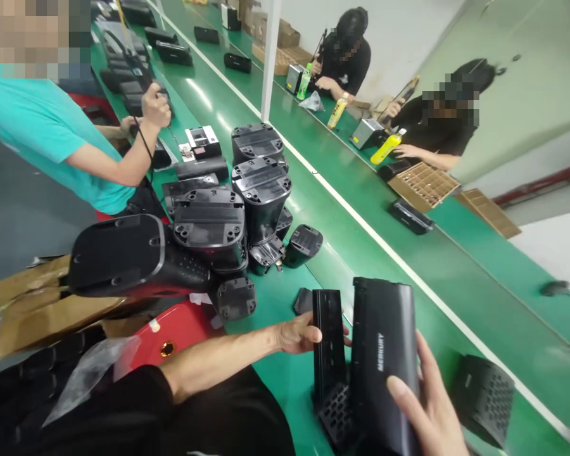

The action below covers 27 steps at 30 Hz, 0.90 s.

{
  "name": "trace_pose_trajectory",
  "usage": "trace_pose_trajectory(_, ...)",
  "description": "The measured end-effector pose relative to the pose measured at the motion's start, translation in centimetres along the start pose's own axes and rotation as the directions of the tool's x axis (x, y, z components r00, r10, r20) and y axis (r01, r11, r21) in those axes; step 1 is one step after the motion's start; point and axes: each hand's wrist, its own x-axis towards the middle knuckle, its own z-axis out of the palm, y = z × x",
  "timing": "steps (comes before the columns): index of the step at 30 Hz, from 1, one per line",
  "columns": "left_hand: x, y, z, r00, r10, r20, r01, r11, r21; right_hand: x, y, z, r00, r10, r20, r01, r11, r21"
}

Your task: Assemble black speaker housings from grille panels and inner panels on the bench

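My left hand (298,333) is closed around a narrow black plastic panel (329,329), held upright with the thumb on its near side. In my right hand (432,405) is a larger black plastic housing (382,354) with white "MERKURY" lettering, the thumb across its face. The two parts are side by side with a small gap at the top. Below them sits a black piece with a perforated grille (335,411); whether it joins either part I cannot tell. Another grilled black housing (484,399) lies to the right of my right hand.
Stacked black housings (209,218) crowd the green table (285,380) ahead and left. A red stool (185,332) and cardboard (28,310) are at left. A co-worker in a teal shirt (61,139) stands left; two in black sit across, near bottles and a divided carton (422,183).
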Motion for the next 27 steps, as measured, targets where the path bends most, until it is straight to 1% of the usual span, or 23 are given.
trace_pose_trajectory(1, 0.1, -0.3, 0.5, 1.000, -0.018, 0.021, 0.018, 1.000, 0.001, -1.5, -0.9, 0.4, 1.000, 0.012, 0.004, -0.012, 1.000, -0.019)
trace_pose_trajectory(3, 0.2, -0.7, 1.5, 0.997, -0.047, 0.055, 0.047, 0.999, 0.006, -3.5, -2.3, 1.3, 0.999, 0.050, -0.003, -0.050, 0.997, -0.056)
trace_pose_trajectory(5, 0.0, -0.9, 2.3, 0.996, -0.054, 0.070, 0.053, 0.999, 0.010, -4.5, -3.1, 2.0, 0.999, 0.043, -0.032, -0.047, 0.991, -0.129)
trace_pose_trajectory(8, -0.4, -1.1, 2.8, 0.997, -0.031, 0.077, 0.028, 0.999, 0.036, -5.4, -3.1, 2.9, 0.997, 0.045, -0.057, -0.055, 0.979, -0.198)
trace_pose_trajectory(11, -0.7, -1.3, 2.5, 0.998, -0.018, 0.068, 0.014, 0.998, 0.056, -5.9, -2.8, 3.6, 0.997, 0.066, -0.051, -0.075, 0.977, -0.199)
trace_pose_trajectory(14, -1.0, -1.6, 1.8, 0.998, -0.026, 0.051, 0.024, 0.999, 0.041, -6.2, -2.6, 4.2, 0.995, 0.089, -0.037, -0.095, 0.973, -0.213)
trace_pose_trajectory(20, -1.5, -2.1, 0.9, 0.998, -0.061, 0.011, 0.061, 0.997, 0.040, -6.3, -2.1, 4.6, 0.995, 0.099, 0.011, -0.094, 0.970, -0.226)
trace_pose_trajectory(24, -1.8, -2.5, 0.2, 0.994, -0.098, -0.053, 0.102, 0.991, 0.081, -5.9, -1.0, 4.5, 0.983, 0.172, 0.062, -0.154, 0.961, -0.229)
trace_pose_trajectory(27, -2.1, -2.8, -0.1, 0.987, -0.135, -0.090, 0.146, 0.982, 0.122, -5.6, -0.4, 4.7, 0.976, 0.210, 0.062, -0.192, 0.957, -0.220)
